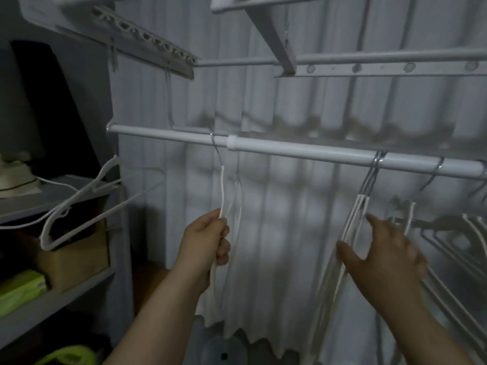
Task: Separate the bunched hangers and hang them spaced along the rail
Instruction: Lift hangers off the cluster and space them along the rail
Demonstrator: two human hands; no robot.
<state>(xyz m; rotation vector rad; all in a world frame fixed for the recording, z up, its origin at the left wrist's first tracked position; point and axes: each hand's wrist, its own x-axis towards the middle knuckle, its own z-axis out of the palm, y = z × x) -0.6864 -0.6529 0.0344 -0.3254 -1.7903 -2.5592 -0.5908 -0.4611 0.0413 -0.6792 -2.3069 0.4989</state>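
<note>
A white rail [303, 151] runs across the view, sloping down to the right. One white hanger [222, 191] hangs from it just left of the rail's joint, and my left hand [208, 243] is shut on its wire below the hook. A bunch of white hangers [354, 219] hangs together further right. My right hand [382, 256] is spread open against this bunch, fingers touching the wires. More hangers [469, 233] crowd the rail's right end, partly hidden behind my right hand.
A grey shelf unit [60, 196] stands at the left with a cardboard box [76, 259] and green items. Loose white hangers [79, 206] rest against it. A drying rack [369, 67] hangs overhead. A corrugated white wall is behind the rail.
</note>
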